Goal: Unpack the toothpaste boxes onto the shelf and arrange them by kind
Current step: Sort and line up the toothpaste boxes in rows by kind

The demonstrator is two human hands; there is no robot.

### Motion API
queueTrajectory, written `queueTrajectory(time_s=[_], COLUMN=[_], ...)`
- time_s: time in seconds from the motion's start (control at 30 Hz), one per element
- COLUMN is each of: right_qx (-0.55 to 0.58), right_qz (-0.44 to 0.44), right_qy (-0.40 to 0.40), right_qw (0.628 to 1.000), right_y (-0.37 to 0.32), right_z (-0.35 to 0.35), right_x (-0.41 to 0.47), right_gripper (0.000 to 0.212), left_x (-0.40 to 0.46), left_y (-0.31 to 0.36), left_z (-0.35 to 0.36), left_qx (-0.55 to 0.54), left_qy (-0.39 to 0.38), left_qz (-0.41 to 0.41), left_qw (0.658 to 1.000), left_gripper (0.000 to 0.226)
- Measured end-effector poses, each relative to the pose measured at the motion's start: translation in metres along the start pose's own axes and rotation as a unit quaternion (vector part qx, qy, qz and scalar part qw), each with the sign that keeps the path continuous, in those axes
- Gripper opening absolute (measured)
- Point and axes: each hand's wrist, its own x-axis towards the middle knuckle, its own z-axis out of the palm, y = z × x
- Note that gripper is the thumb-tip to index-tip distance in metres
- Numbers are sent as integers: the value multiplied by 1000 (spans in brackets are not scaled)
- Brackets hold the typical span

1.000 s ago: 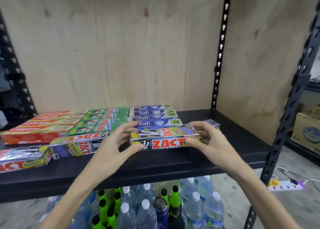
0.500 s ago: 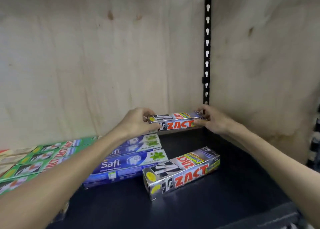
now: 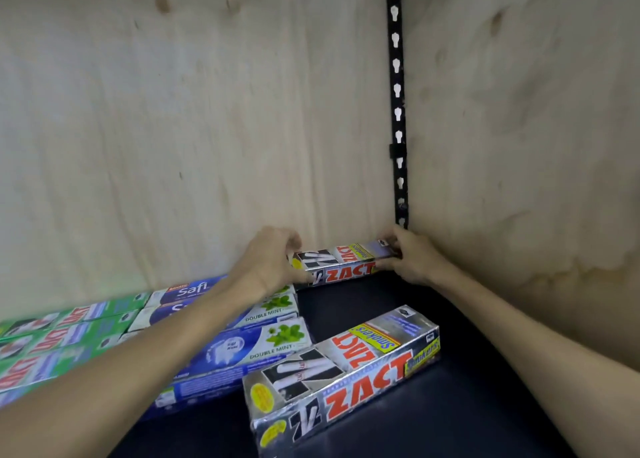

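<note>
Back corner taken, middle open
Bare dark shelf (image 3: 450,319) lies between the rear silver box (image 3: 341,267) and the front silver box (image 3: 346,371).

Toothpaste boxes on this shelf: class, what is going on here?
A person's left hand and right hand grip the ends of a silver Zact box, setting it against the plywood back wall in the shelf's corner. Another silver Zact box lies nearer, beside blue Safi boxes and green Zact boxes.
</note>
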Motion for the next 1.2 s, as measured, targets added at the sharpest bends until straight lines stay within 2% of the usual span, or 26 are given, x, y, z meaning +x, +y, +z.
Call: queueTrajectory(time_s=[0.13,0.3,0.4,0.47,0.6,0.73,0.83,1.0,1.13,1.2], right_qx=[1,16,45,71,101,178,221,164,67,27], right_qz=[9,7,-12,-27,-77,-52,-17,-25,-59,-71], right_qy=[26,47,74,100,128,51,-5,-72,-95,-82], right_qw=[1000,999,996,992,984,981,975,983,991,994], right_y=[-2,-3,-11,-17,-31,-42,-46,-58,-58,-54], right_z=[-3,1,-3,-8,-22,-32,-37,-49,-53,-58], right_x=[-7,-22,-39,-55,-108,-160,-186,-224,-241,-246], right_gripper=[60,44,29,23,28,44,63,59,64,61], left_x=[-6,-15,-31,-52,-118,-185,-217,-250,-256,-257], left_y=[2,8,16,24,35,37,31,26,26,30], left_z=[3,3,-9,-23,-51,-59,-55,-49,-53,-55], left_qx=[19,13,-40,-77,-142,-157,-130,-101,-96,-100], left_qy=[18,4,15,54,106,132,85,27,30,28], left_qz=[-35,-79,-92,-74,-6,51,72,81,96,97], left_qw=[999,997,995,993,984,977,985,991,990,990], left_gripper=[29,26,20,16,14,9,15,33,26,26])
